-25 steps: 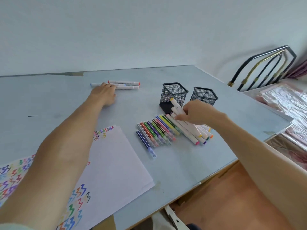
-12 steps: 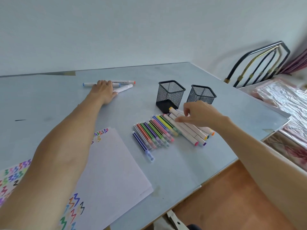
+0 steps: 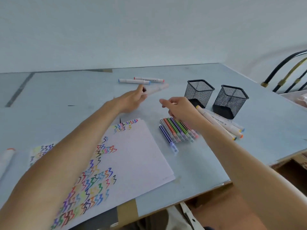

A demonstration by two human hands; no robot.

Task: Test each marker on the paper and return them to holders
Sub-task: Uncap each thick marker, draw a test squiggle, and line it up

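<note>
Gripping a pale marker by its near end above the bench, at 12 o'clock from the paper, the left hand curls its fingers round it; light, stiff, smooth, it probably wants a mid-barrel hold. The right hand reaches, fingers loose, holding nothing.

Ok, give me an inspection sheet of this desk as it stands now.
Surface: pale blue table, scuffed, tape on the near edge.
Job's things: paper with coloured zigzags; two empty mesh holders; row of thin markers; thick white markers beside them; two more white markers at the back.
Clutter: one white marker at the left edge.
Grippers: left hand holds a blurred marker; right hand above the thin markers, fingers loosely curled, holding nothing.
Cables: nothing seen.
Surroundings: plain wall; metal frame at right.
</note>
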